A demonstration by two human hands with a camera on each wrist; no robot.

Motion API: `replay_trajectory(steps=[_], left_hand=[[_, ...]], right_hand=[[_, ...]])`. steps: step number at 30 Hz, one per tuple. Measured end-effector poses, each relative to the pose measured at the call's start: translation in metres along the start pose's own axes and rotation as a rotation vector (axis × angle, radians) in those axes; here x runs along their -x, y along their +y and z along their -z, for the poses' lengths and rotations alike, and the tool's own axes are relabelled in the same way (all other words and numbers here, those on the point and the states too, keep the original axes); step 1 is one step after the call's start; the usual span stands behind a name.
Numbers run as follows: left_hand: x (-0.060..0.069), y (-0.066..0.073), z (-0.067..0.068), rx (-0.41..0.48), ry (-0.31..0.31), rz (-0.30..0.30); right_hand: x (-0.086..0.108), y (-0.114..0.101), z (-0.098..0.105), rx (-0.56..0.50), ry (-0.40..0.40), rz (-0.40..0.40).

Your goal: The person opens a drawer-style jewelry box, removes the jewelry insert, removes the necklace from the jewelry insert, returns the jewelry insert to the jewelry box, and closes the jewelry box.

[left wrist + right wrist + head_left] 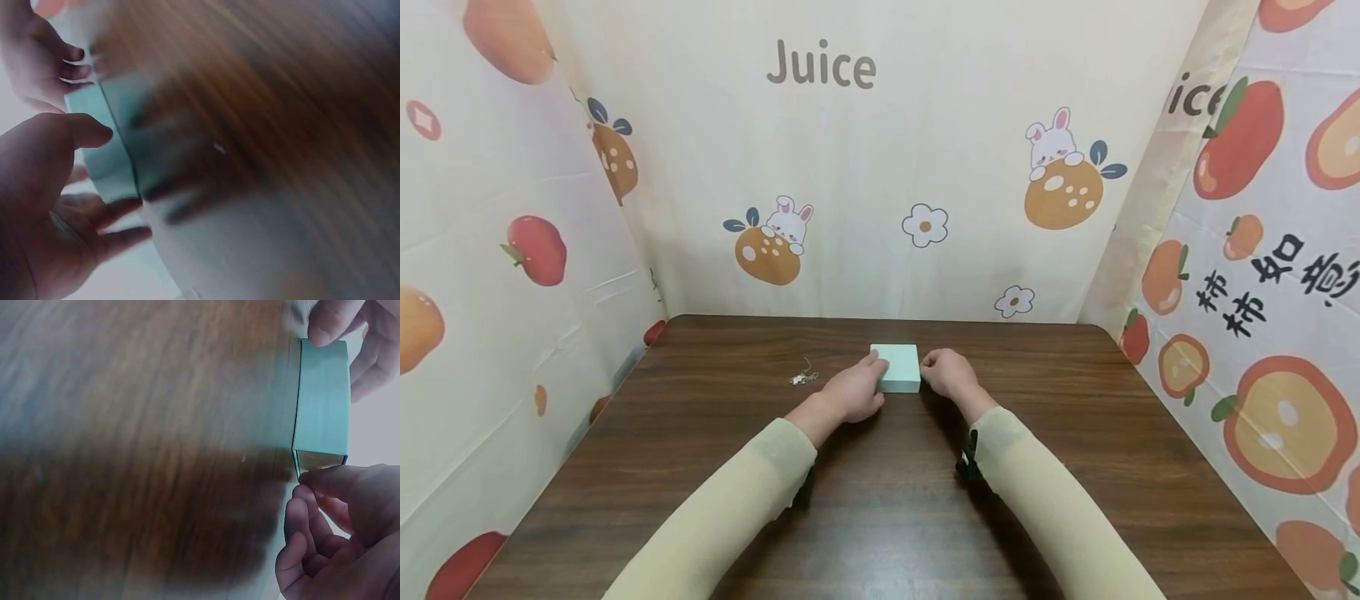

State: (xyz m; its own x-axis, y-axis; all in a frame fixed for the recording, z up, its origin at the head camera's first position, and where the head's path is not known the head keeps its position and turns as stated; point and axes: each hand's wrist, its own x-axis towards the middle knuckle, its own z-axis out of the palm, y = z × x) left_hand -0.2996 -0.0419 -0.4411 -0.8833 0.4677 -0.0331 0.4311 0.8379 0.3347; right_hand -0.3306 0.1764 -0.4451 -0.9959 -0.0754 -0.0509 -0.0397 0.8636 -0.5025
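A small mint-green box [898, 367] lies flat near the far edge of the table. My left hand [854, 388] grips its left end, thumb on one side and fingers on the other, as the left wrist view shows. At the opposite end, my right hand [340, 528] pinches a thin edge or tab between thumb and forefinger, its other fingers curled. That end of the box [322, 400] shows a darker, brownish face between its thin edges in the right wrist view; what exactly is pinched is partly hidden by the fingertips.
A thin silvery chain [803, 377], looking like a necklace, lies loosely heaped on the brown wooden table [880, 517] to the left of the box. Fruit-printed curtains [850, 167] hang behind the table and along both sides.
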Motion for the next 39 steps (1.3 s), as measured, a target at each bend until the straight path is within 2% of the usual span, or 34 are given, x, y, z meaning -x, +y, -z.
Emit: replay_trajectory(steps=[2,3,5,10,15,19,25,31,39], left_hand=[[0.001,0.006,0.001,-0.042,-0.016,0.029],[0.005,0.014,0.005,-0.055,-0.032,0.056],[0.006,0.021,0.004,-0.1,-0.028,0.079],[0.014,0.044,-0.004,-0.155,-0.003,0.084],[0.02,0.058,-0.013,-0.179,-0.026,0.108],[0.015,0.054,-0.015,-0.177,-0.031,0.157],[0.004,0.037,-0.011,-0.141,-0.004,0.205],[-0.01,0.023,-0.007,-0.084,0.006,0.223],[-0.027,0.014,-0.001,-0.072,-0.007,0.253]], right_hand=[[0.0,0.001,0.0,0.019,-0.004,0.011],[0.001,0.001,0.0,0.026,-0.009,0.019],[0.001,0.003,0.002,0.026,-0.012,0.032],[0.003,0.009,0.011,-0.038,-0.025,0.037],[0.005,0.015,0.021,-0.075,-0.007,0.031],[0.005,0.02,0.023,-0.063,0.005,0.022],[0.006,0.026,0.021,-0.045,0.005,0.009],[0.009,0.027,0.019,-0.048,0.002,0.001],[0.012,0.025,0.02,-0.066,0.006,-0.004]])
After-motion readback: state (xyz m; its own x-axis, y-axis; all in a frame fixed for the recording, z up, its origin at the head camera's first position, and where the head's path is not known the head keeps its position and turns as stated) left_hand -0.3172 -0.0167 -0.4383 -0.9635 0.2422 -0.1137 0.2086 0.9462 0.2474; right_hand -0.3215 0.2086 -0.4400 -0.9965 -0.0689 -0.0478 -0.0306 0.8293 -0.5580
